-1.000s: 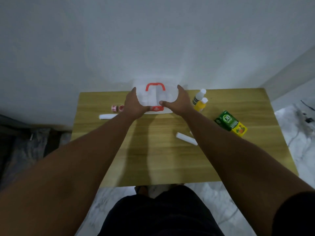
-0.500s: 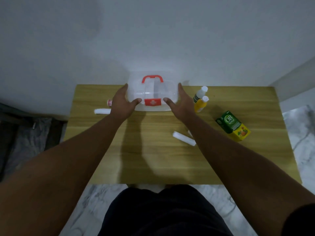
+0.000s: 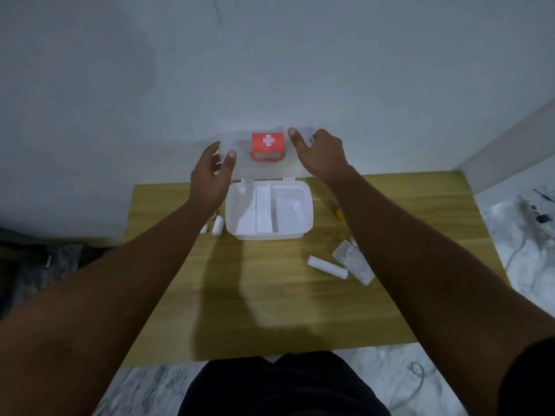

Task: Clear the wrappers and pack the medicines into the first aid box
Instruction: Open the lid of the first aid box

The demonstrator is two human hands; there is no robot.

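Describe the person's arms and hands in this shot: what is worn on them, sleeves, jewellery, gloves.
Both forearms are bare from wrist to near the elbow. The left hand and right hand wear no gloves, and no rings or watch are visible. A dark sleeve edge shows on the right upper arm.

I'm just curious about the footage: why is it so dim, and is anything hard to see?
Head view: dim, bluish light; forearm shadows darken the table. The clear lid nearly vanishes against the wall, only its red cross label showing. Wide-angle lens bows the table's edges. Both hands look slightly blurred.
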